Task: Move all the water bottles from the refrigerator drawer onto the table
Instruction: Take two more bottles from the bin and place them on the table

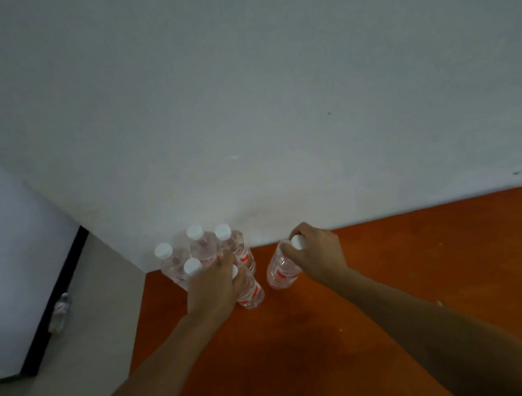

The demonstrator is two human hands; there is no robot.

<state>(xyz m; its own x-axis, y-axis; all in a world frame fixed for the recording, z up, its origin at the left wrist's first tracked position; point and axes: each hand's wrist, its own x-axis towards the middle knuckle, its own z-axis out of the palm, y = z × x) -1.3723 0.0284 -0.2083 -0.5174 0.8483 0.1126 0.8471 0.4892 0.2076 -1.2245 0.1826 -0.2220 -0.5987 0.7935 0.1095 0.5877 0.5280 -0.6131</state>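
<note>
Several clear water bottles [202, 245] with white caps and red labels stand upright in a cluster at the far left corner of the orange-brown table [417, 263]. My left hand [213, 284] grips the neck of a bottle [251, 291] at the front of that cluster; its cap is mostly hidden under my fingers. To the right, apart from the group, another bottle [281, 272] stands on the table with my right hand [318, 249] closed around its cap. The refrigerator drawer is out of view.
A pale wall rises right behind the table. On the left stands a white appliance [10, 267] with a black edge. One more bottle [61, 313] shows low beside that edge. A gap of grey floor separates the appliance from the table's left edge.
</note>
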